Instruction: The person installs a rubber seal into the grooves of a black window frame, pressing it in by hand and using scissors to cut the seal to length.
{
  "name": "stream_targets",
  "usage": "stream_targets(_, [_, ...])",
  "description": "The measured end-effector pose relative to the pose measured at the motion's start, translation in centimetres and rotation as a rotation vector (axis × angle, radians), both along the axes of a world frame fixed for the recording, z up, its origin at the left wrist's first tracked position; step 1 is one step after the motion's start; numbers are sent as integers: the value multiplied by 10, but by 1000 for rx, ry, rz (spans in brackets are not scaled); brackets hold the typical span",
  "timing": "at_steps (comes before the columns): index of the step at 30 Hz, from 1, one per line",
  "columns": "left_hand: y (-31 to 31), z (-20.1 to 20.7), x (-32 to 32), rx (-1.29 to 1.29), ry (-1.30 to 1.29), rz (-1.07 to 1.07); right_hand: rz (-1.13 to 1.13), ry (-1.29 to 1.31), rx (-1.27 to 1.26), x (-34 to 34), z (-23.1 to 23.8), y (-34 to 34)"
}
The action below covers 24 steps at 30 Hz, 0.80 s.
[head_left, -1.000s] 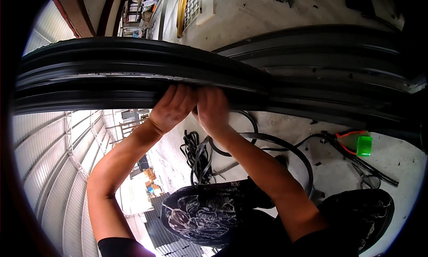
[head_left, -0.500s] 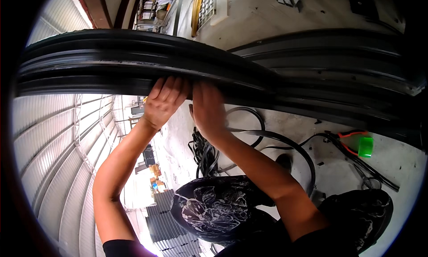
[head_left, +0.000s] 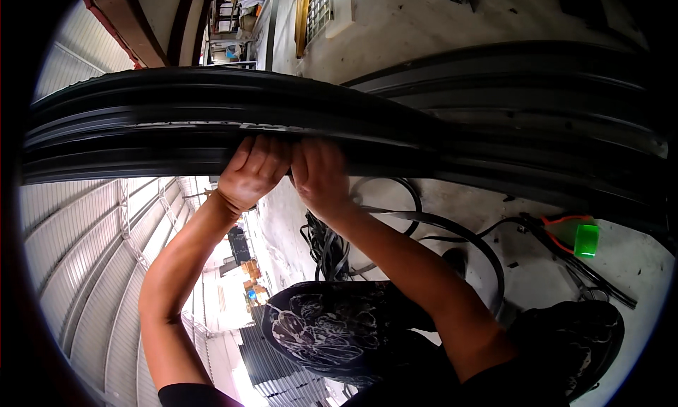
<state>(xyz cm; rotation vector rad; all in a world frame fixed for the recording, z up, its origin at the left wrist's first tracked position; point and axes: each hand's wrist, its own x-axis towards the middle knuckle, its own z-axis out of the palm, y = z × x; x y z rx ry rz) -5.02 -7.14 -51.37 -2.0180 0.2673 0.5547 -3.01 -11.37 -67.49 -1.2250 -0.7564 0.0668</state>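
A long black ribbed profile (head_left: 141,114) runs across the view in front of me, with grooves along its length. My left hand (head_left: 248,174) is closed on its near side, fingers bent into a groove. Right beside it, nearly touching, my right hand (head_left: 318,181) also bends its fingers over the near edge; it is slightly blurred and in shadow. The fingertips of both hands are partly hidden, so any thin strip under them cannot be made out. Light scuffed patches show along the groove just above the hands.
More black ribbed lengths (head_left: 537,78) lie at the right. Below, a tangle of black flexible strip (head_left: 328,248) rests on the concrete floor, with a large loop (head_left: 491,255) beside it. Orange-handled pliers (head_left: 554,241), a green tape roll (head_left: 586,241) and scissors (head_left: 595,294) lie at the right.
Both hands have shifted slightly left along the profile. The profile and the hands on it sit lower in the view at the left, while the floor items barely shift.
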Motion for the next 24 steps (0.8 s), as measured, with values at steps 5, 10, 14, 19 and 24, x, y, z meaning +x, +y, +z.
stream_targets(5, [-2,1,7,3,8,59,47,6,-14,1,-1,0])
stream_targets(10, [-4,-2,2,39,-17,81,105,-25,-20,5,-6,-6])
stream_targets(14, [-8,-11,-4,89,-43,118,161,35,-296,-8,-32,-21])
stream_targets(19, [-13,-51,-9,24,-20,76,229,92,-354,-5,-60,-35])
stream_targets(24, [-9,-86,-25,1,-33,63,169,99,-240,-10,-59,-29])
